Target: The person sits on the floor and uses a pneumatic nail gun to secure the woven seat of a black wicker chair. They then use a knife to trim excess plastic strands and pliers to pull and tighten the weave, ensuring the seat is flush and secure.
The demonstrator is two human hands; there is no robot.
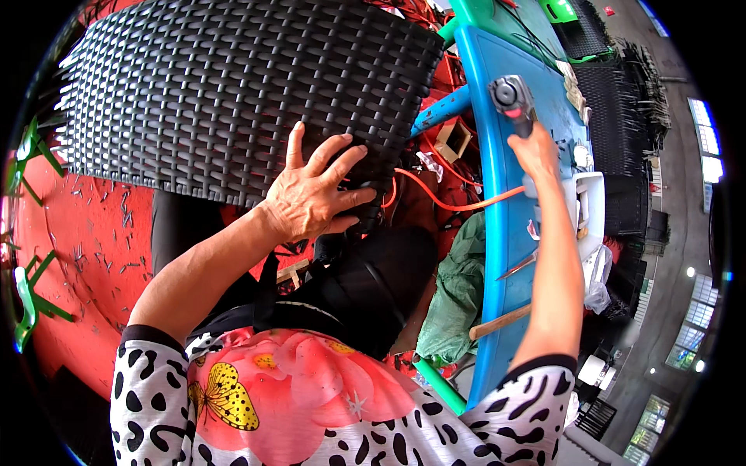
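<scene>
A black woven wicker panel (225, 93) fills the upper left, with loose strand ends sticking out along its left edge. My left hand (307, 190) lies on its near right part, fingers spread flat against the weave. Over the blue table (505, 233) on the right, my right hand (538, 153) is wrapped round the handle of a grey and black staple gun (510, 95). An orange air hose (451, 206) runs from near that hand, across the table edge and down beside the panel. My fingers partly hide the tool's handle.
On the table are a wooden-handled tool (501, 321), a thin pointed tool (517, 267) and a white bin (592, 203). Green cloth (454, 291) hangs at its near edge. Black scraps litter the red floor (101, 256). Green frame legs (35, 299) stand at left.
</scene>
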